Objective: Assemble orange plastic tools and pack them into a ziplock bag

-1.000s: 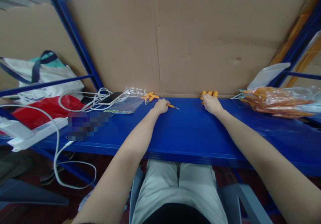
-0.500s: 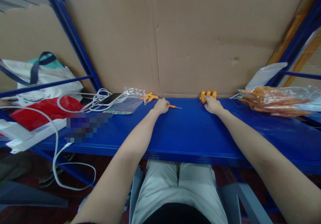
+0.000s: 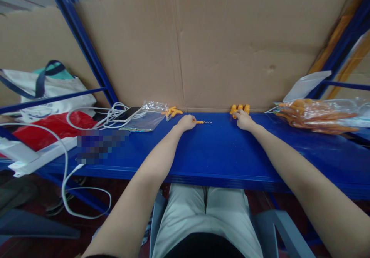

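My left hand rests as a fist on the blue shelf, closed on a small orange piece with a metal chain that sticks out to its right. My right hand reaches to the back of the shelf, its fingers curled onto a cluster of small orange pieces against the cardboard wall. Another little pile of orange pieces lies just left of my left hand.
A clear bag of orange parts lies at the right. On the left are a phone with white cables, a clear plastic bag, a red bag, a white power strip and a tote bag. Blue rack posts frame both sides.
The chain end by my left hand has shifted slightly right and straightened. My right hand has edged a little further back onto the orange cluster.
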Motion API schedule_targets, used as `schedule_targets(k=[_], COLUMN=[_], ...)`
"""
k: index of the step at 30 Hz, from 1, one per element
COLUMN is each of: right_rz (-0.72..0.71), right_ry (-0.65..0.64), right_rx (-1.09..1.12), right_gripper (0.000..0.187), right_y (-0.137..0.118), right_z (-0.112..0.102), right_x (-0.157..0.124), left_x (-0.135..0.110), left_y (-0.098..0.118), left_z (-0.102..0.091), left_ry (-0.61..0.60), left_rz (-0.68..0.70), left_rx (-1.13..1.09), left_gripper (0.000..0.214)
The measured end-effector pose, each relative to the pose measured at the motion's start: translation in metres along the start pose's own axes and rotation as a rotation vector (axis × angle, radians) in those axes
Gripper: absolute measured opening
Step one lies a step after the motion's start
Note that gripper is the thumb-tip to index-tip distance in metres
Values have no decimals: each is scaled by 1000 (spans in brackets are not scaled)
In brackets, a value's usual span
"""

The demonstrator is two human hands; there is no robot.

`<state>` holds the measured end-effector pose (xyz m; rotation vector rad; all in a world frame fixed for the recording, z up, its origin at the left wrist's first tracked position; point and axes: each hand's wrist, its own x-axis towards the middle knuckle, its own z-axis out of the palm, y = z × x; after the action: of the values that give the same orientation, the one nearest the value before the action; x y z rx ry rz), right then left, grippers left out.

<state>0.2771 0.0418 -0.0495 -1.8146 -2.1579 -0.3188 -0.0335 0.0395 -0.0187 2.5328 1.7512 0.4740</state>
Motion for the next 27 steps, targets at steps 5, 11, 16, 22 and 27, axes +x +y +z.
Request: schedule_targets(k=[5,11,16,22,27], right_rz=[17,30,-6,55,20], right_ry=[-4,-29,-43,-61,29], right_rx=[-12,-38,15,7,-2], right_gripper=[57,55,55,53,53], right_y=[-4,-3,10,4,-13], right_z=[-3,-1,12,2,-3], right_x=[0,2,11,2,-1], left_x=[-2,-4,-4,-3,-4], left_y=[2,4,4,2,2], left_z=[-2,-4,-5,-3,-3], left_ry=[-12,-16,-43,-36,-32], left_rz=[1,-5,-12,-8,-8], left_rx=[3,8,26,16,5], left_gripper=[27,26,27,27,27])
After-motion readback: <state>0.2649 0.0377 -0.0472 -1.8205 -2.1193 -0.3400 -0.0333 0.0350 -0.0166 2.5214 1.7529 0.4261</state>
